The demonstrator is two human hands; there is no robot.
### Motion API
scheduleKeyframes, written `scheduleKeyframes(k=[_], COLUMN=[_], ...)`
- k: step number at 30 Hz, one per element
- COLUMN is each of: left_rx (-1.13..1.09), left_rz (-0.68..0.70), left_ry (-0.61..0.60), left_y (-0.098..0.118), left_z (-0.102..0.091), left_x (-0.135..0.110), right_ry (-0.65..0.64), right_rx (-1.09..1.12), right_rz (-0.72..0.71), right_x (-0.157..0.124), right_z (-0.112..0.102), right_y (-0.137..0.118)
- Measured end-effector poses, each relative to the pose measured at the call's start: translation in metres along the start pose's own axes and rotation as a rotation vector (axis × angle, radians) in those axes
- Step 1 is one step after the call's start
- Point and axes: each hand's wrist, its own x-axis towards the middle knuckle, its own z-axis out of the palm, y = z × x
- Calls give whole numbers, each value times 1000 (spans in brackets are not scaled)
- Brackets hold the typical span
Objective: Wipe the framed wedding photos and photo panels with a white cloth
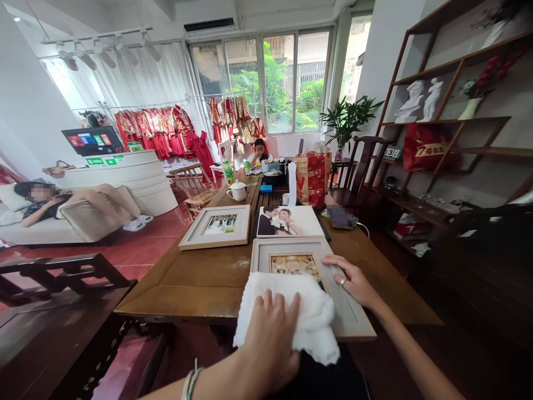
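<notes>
white cloth (318,314) under left hand (270,325); right hand (353,282) touches frame (346,315)

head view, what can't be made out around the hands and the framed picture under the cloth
All in the head view:
Lower part of the framed picture: hidden by the white cloth.
Fine details of its printed scene: too small.
Left palm, and whether the fingers grip or only press: hidden by the back of the left hand.
Right forearm toward the elbow: cut off by the bottom edge.
</notes>
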Motion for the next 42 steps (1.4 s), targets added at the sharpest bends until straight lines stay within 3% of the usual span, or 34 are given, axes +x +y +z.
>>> scheduleKeyframes(k=[2, 5, 10, 14, 18, 24, 27, 29, 32, 37, 40, 42], left_rx=[-9, 10, 68, 102, 67, -36, -79, -89, -63, -9, 19, 25], left_rz=[104, 258, 75, -11, -45, 92, 140, 100, -1, -111, -51, 37], left_ry=[83, 114, 249, 283, 175, -36, -23, 20, 95, 227, 298, 269], left_y=[-11, -34, -65, -71, -58, -27, -19, -18, -25, -47, -54, -51], left_z=[7, 12, 8, 4, 2, 27, 42, 45, 37, 13, 7, 6], left_x=[18, 55, 102, 113, 91, 11, -12, -9, 19, 91, 126, 138], right_ry=[8, 15, 6, 5, 12, 11, 1, -1, -7, 5, 10, 11], right_rx=[-2, 4, 13, 27, 29, 1, -6, -3, -3, -15, -21, -13], right_rz=[-9, -22, -13, 18, 27, 32, 34, 23, 5, 3, -7, -15], right_x=[0, 0, 0, 0, 1, 0, -1, -1, -1, 0, 1, 1], right_z=[0, 1, 0, 0, 1, 1, 0, 0, 0, 1, 1, 1], right_y=[-1, -5, -8, -7, -6, -4, -3, -3, -3, -4, -4, -3])
